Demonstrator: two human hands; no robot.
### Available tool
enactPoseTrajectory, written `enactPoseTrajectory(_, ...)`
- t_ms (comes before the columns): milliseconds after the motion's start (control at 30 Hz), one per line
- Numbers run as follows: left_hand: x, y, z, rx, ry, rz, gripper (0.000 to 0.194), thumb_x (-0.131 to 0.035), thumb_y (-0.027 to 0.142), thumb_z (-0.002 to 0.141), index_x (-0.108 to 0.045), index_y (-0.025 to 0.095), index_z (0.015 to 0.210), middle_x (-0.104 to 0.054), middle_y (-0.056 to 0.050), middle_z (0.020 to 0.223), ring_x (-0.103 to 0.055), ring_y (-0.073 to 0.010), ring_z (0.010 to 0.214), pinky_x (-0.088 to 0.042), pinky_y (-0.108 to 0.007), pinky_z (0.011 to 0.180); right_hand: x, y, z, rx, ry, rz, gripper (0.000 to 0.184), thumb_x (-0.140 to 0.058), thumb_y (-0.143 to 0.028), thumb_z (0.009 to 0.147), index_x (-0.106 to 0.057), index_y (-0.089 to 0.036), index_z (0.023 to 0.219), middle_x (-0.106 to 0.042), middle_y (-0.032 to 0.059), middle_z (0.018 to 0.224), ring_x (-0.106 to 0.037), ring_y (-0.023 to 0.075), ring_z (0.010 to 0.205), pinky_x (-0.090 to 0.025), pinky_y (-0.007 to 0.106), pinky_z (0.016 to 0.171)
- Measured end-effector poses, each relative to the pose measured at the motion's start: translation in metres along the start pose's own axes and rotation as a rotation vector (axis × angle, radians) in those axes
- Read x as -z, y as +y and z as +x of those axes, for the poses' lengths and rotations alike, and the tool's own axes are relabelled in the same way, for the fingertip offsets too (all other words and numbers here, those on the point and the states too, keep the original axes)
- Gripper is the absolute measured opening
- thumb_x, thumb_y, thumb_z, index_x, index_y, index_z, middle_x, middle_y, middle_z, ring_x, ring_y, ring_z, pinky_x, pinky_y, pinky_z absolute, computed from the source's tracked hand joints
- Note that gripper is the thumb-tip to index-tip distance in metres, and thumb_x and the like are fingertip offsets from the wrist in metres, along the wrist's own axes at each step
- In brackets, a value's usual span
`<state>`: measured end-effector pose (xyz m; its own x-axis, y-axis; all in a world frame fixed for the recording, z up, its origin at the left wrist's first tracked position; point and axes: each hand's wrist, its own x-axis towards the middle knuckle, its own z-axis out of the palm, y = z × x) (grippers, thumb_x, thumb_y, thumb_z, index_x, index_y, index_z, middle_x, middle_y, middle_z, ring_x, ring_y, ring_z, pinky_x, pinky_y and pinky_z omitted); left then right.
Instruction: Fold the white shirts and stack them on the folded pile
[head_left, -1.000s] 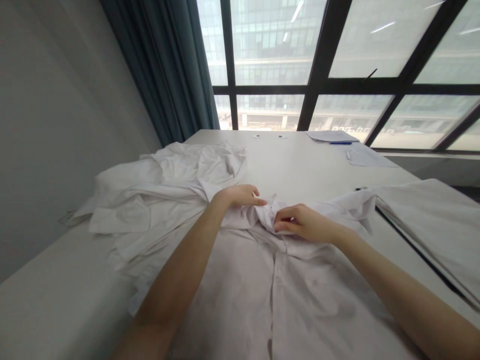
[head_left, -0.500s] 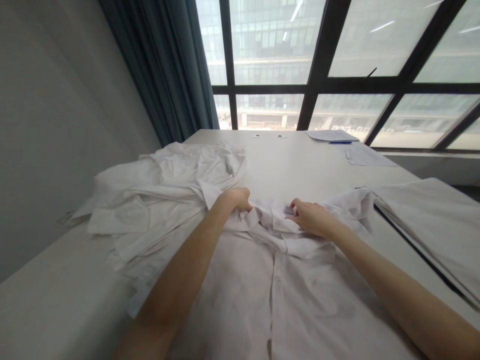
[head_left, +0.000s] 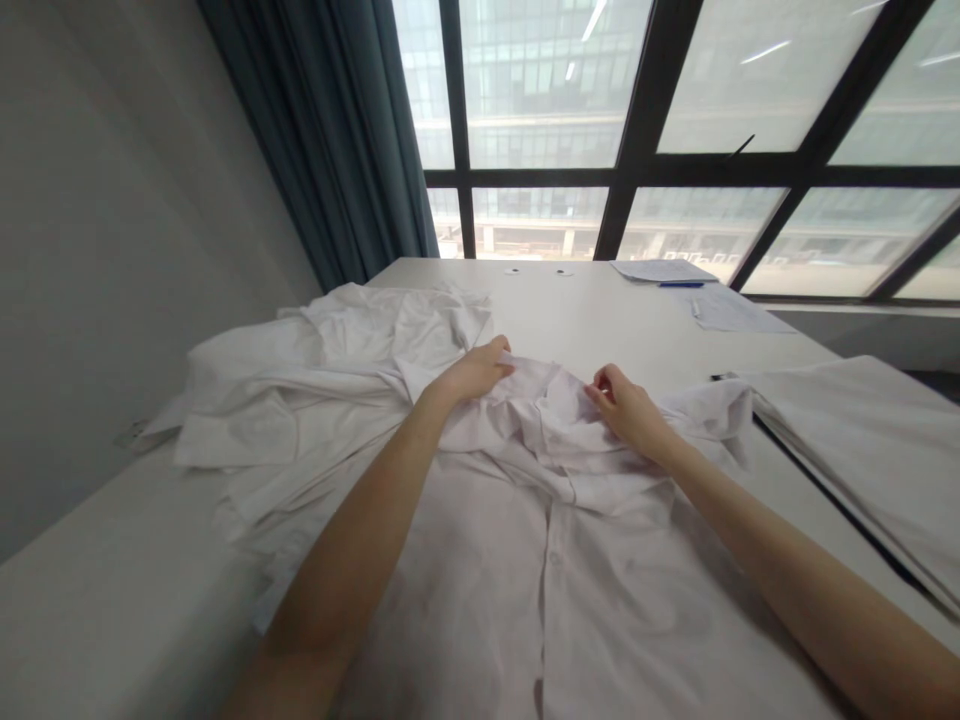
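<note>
A white cotton button-front shirt [head_left: 525, 600] lies in the lower middle of the frame on a white table [head_left: 600, 330], its long axis running from the person's body toward the window. The hem end is nearest the person and passes out of view at the bottom edge, while the collar end points away. The front placket runs down the middle along that axis.

The lower body of the shirt lies fairly smooth, with soft creases. The collar and shoulder area remains rumpled and raised in loose folds.

The left hand [head_left: 474, 372] is at the left of the collar area, its fingers curled and pinching a raised edge of the cloth. The right hand [head_left: 626, 405] is at the right of the collar area, its fingers and thumb closed together on a fold.

A crumpled white cloth heap [head_left: 337, 370] lies at the left, touching the shirt; it cannot be told whether it is part of the shirt. A folded white cloth [head_left: 862, 450] lies at the right.
</note>
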<state>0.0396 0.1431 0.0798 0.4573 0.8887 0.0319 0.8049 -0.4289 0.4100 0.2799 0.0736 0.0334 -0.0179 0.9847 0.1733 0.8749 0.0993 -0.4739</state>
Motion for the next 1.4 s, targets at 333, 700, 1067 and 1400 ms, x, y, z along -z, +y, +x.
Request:
enactPoseTrajectory(333,0.002,0.002,0.009,-0.209,0.411,-0.545,0.016,-0.058,0.020,0.082,-0.046,0.021,0.093,-0.049,0.006,0.071,-0.051,-0.0112,0.068,-0.038,-0.020,0.065,0.024,0.012,0.001,-0.079,-0.263,0.509,0.047,-0.065,-0.064,0.071,-0.061,-0.017,0.074,-0.061,0.0020,0.067,-0.053,0.0147,0.059,-0.040,0.026,0.052)
enactPoseTrajectory(700,0.005,0.002,0.011,-0.306,0.409,-0.695,0.012,-0.055,0.023,0.087,-0.046,0.022,0.095,-0.035,0.007,0.062,-0.036,-0.0097,0.054,-0.028,-0.020,0.052,0.035,0.005,0.004,0.107,0.222,0.552,0.045,-0.057,-0.065,0.080,-0.040,-0.024,0.073,-0.036,-0.0061,0.057,-0.033,0.0104,0.051,-0.023,0.024,0.044)
enactPoseTrajectory(1067,0.010,0.011,0.004,-0.247,0.270,-1.021,0.046,-0.072,0.058,0.070,-0.054,0.018,0.084,-0.047,0.005,0.065,-0.045,-0.0083,0.056,-0.035,-0.019,0.053,0.038,0.002,0.002,0.230,0.267,0.650,0.032,-0.068,-0.050,0.079,-0.051,-0.024,0.086,-0.051,-0.0040,0.067,-0.042,0.0131,0.058,-0.032,0.025,0.050)
enactPoseTrajectory(1400,0.029,0.021,-0.013,-0.202,0.177,-0.492,0.038,-0.077,0.039,0.070,-0.074,0.018,0.101,-0.071,-0.006,0.085,-0.064,-0.0201,0.080,-0.048,-0.031,0.073,0.040,-0.015,-0.009,0.296,0.094,0.485,0.030,-0.065,-0.052,0.079,-0.059,-0.023,0.084,-0.061,0.0016,0.079,-0.054,0.0199,0.075,-0.041,0.030,0.067)
